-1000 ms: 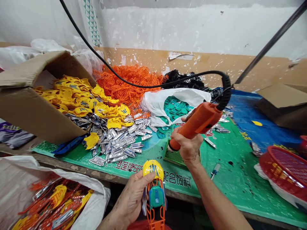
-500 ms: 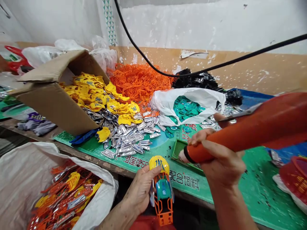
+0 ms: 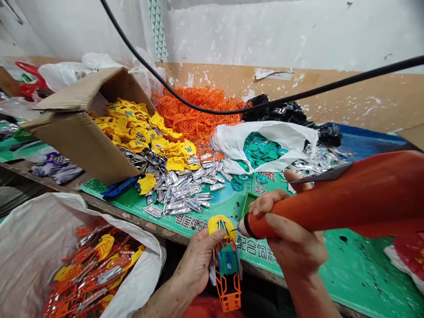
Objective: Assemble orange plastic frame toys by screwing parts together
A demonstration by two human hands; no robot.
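Observation:
My left hand (image 3: 198,256) is closed around the side of a toy car body (image 3: 227,289), an orange frame with a yellow nose, a green middle piece and silver sides. My right hand (image 3: 291,238) grips an electric screwdriver (image 3: 318,205) with an orange-red covered body and a black ring near its pale nose. Its thin bit points left, at the edge of the yellow nose; whether it touches I cannot tell. Above the screwdriver body, beside my right fingers, a pointed metal blade (image 3: 324,173) sticks out, its other end hidden.
A cardboard box (image 3: 79,145) spills yellow parts (image 3: 132,123) beside silver pieces (image 3: 183,190). Behind lie orange frames (image 3: 202,104) and black parts (image 3: 281,110). A white bag (image 3: 232,137) holds green pieces; another bag (image 3: 23,229) holds assembled bodies. A black cable (image 3: 205,110) hangs across. A green basket (image 3: 248,204) sits nearby.
My right hand has brought the screwdriver left and down, so its bit is now at the toy car body's yellow nose. My left hand keeps its hold. The view has shifted slightly.

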